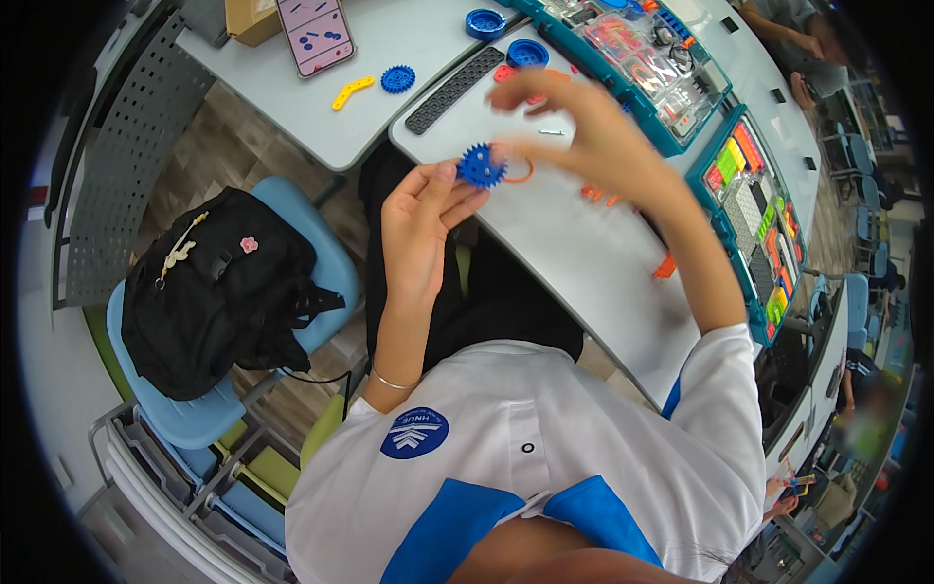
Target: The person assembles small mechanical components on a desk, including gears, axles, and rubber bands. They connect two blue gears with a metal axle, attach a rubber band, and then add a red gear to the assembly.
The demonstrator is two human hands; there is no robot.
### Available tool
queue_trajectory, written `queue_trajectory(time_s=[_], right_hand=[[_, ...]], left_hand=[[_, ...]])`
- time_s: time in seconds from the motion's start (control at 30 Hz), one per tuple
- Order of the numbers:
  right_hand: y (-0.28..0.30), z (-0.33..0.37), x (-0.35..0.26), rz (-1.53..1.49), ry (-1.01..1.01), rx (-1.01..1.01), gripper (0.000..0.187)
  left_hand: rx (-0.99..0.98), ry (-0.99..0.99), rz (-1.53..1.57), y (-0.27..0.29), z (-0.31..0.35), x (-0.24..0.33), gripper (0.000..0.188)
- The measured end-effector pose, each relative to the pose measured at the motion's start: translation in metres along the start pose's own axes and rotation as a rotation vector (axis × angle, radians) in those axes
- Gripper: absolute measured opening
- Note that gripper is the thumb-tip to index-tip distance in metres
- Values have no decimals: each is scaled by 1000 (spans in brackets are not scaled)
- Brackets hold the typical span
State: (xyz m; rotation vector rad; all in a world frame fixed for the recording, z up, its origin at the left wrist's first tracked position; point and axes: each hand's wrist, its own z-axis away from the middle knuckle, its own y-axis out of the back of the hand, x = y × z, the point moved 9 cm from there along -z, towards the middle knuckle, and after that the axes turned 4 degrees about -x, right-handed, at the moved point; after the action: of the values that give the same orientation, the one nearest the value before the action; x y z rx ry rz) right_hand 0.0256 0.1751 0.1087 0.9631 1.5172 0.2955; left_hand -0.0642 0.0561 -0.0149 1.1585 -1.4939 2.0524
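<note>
The left hand has its grip closed on the edge of the blue gear; just right of the gear, near an orange loop, the blurred right hand has fingers spread, contact uncertain. Steady rim pressure should keep the gear's face unobstructed.

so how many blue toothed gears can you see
2 visible: a blue toothed plastic gear in the left hand, another gear lying beside the yellow bent plastic strip. Others may be hidden behind the right hand.
</note>
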Motion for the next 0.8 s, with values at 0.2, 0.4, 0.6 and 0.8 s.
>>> queue_trajectory(time_s=[0.2,0.4,0.6,0.8], right_hand=[[19,-103,91,426,-73,111,35],[4,-119,118,643,-145,-11,38],[-20,-131,74,577,115,-12,43],[-40,-138,81,425,74,-160,48]], left_hand=[[39,-11,36,5,2,7,29],[5,43,54,16,4,3,32],[22,42,89,16,2,7,38],[22,58,210,16,2,6,38]])
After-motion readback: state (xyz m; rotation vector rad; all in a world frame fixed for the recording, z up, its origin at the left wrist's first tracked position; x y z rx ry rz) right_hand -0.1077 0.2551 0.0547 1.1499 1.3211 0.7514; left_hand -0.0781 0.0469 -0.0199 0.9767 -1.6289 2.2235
